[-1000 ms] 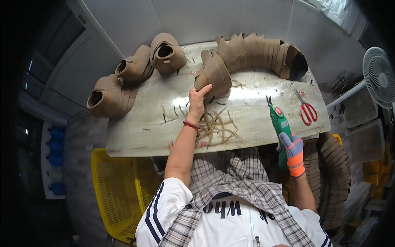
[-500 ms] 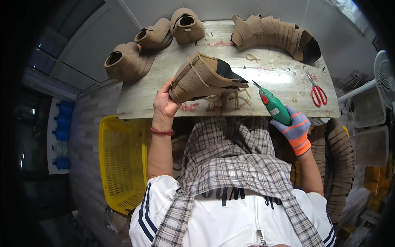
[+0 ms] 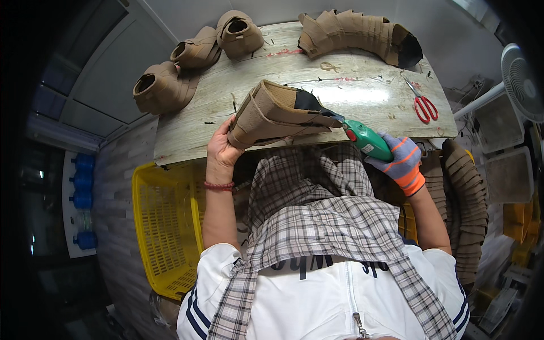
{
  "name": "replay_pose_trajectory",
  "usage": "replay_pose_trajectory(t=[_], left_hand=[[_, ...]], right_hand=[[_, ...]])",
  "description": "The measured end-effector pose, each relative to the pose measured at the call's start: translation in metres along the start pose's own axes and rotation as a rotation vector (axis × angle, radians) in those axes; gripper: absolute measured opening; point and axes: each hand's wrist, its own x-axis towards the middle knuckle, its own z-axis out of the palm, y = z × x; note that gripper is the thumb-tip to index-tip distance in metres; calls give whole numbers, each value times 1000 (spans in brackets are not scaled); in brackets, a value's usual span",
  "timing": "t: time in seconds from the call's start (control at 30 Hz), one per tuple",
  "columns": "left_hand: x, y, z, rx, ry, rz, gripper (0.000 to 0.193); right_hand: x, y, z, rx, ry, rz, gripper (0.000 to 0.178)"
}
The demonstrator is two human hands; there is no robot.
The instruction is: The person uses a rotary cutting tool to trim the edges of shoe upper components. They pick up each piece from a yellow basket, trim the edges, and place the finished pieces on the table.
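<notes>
My left hand, bare with a red beaded bracelet, grips the closed end of a brown shoe upper above the table's near edge. Its open side, with a black lining, faces right. In my right hand, wearing a grey and orange glove, is a green handheld power tool with a red button. The tool's narrow tip meets the upper's right-hand edge; the exact contact is too small to make out.
Several shaped shoe uppers stand at the table's far left. A curved stack of nested uppers lies at the back, red-handled scissors at the right. Thread scraps litter the table. A yellow basket is below left, a fan far right.
The tool has moved left to the upper's right edge, closing the gap between them. The upper is tilted slightly differently. The whole view has shifted a little.
</notes>
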Motion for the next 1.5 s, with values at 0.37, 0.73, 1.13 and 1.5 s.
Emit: replay_pose_trajectory(t=[0.37, 0.73, 1.13, 1.5], left_hand=[[-3, -21, 13, -74, -15, -82, 25], [8, -27, -1, -29, 45, -36, 23], [-2, -61, 17, 87, -49, 42, 31], [-26, -85, 19, 371, -180, 391, 37]], right_hand=[[-1, -8, 2, 70, 5, -19, 61], [2, -8, 2, 77, 45, -65, 61], [11, -23, 9, 136, 25, -33, 63], [20, -48, 17, 395, -197, 305, 55]])
